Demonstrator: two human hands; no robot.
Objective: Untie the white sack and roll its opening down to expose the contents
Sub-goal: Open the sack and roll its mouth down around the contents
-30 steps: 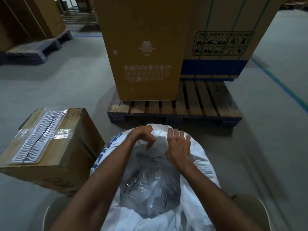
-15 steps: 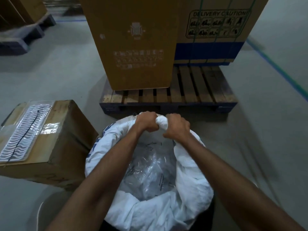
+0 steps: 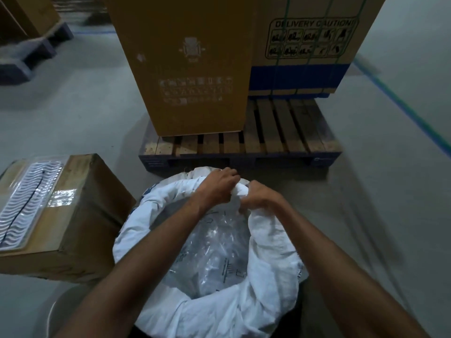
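Both grips, left hand and right hand, clench the rolled far rim of the open white woven sack, clear plastic bags showing inside.

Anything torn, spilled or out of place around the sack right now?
Nothing stands out. The white sack is open, its rim rolled, and both hands, left hand and right hand, grip the far edge. The clear plastic bags sit inside; nothing spilled on the floor.

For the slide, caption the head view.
Both hands, left hand and right hand, grip the white sack rim, clear plastic bags exposed inside.
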